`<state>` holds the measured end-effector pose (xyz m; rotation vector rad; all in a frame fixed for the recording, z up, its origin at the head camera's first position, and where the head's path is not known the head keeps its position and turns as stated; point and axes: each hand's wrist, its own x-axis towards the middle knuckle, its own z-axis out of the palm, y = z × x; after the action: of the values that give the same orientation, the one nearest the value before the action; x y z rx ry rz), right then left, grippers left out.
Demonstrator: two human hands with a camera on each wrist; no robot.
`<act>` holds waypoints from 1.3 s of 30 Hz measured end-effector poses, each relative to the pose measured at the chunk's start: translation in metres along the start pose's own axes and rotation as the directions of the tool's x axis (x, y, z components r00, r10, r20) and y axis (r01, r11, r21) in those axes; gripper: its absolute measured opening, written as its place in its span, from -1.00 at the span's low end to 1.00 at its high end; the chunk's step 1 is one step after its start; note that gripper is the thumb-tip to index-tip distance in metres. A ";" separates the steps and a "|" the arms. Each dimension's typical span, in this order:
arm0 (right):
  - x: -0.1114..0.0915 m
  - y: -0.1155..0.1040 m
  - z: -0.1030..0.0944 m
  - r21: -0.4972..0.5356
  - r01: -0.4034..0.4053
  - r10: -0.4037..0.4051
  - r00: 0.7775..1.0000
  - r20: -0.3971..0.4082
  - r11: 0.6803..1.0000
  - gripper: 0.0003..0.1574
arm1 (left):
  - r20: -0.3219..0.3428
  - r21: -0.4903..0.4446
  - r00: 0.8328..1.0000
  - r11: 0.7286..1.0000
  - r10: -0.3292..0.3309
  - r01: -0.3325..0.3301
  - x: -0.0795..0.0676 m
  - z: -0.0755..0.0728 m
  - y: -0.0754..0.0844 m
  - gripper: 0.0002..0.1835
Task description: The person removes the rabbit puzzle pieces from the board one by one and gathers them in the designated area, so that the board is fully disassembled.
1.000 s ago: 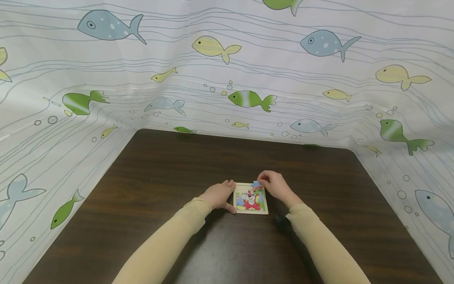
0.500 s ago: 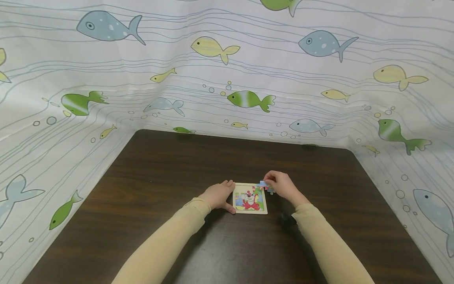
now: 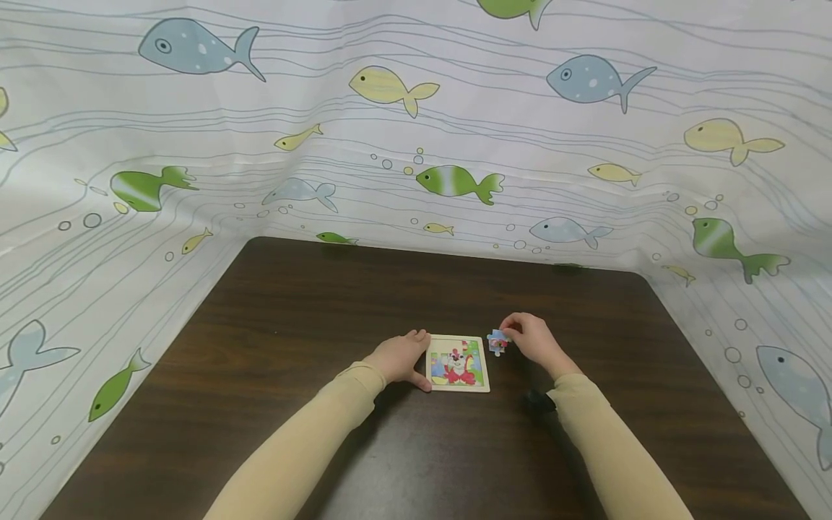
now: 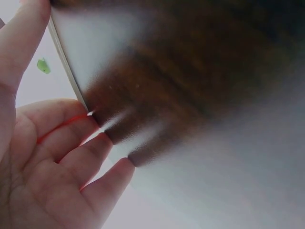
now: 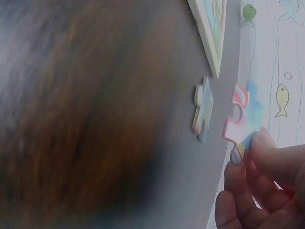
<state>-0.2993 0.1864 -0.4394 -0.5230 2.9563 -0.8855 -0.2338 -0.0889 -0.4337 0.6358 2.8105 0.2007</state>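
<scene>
A square jigsaw board (image 3: 458, 337) with a pale wooden frame lies on the table, its picture of a red-and-white cartoon animal partly filled in. My left hand (image 3: 399, 359) rests at its left side, thumb near the lower corner and fingers near the upper one. In the left wrist view, the fingertips (image 4: 126, 160) touch the tabletop beside the frame's edge. To the right of the board, my right hand (image 3: 533, 339) pinches a blue-and-pink puzzle piece (image 5: 245, 114) between thumb and fingers. Another puzzle piece (image 5: 203, 109) lies on the table near the board's corner.
The dark wood-grain table (image 3: 364, 289) stretches around the board on all sides. Behind it and at both sides hangs a white sheet (image 3: 364, 152) printed with fish. A dark strap-like item (image 3: 538, 402) is under the right forearm.
My right hand has moved right, carrying the puzzle piece from over the board's upper right corner to beside it, above the loose piece. The left hand and board have stayed in place.
</scene>
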 end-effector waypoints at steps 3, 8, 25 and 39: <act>0.000 0.006 -0.001 -0.006 -0.013 0.013 1.000 0.009 1.000 -0.94 | -0.002 -0.007 1.000 1.000 0.000 0.000 -0.001 -0.001 0.000 0.08; -0.002 0.013 -0.004 -0.014 -0.036 0.037 0.999 0.024 0.999 -0.94 | -0.003 -0.013 1.000 1.000 0.003 -0.003 -0.002 -0.001 0.000 0.08; -0.011 0.035 -0.013 -0.024 -0.101 0.102 0.994 0.047 0.995 -0.91 | -0.001 -0.017 1.000 1.000 0.005 -0.005 -0.001 -0.001 -0.001 0.07; -0.009 0.033 -0.010 -0.072 -0.103 0.105 0.994 0.020 0.992 -0.92 | 0.004 0.000 1.000 1.000 -0.002 0.002 0.001 0.001 0.000 0.07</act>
<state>-0.3021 0.2201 -0.4493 -0.3743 2.9709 -0.7620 -0.2346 -0.0888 -0.4345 0.6323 2.8070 0.1986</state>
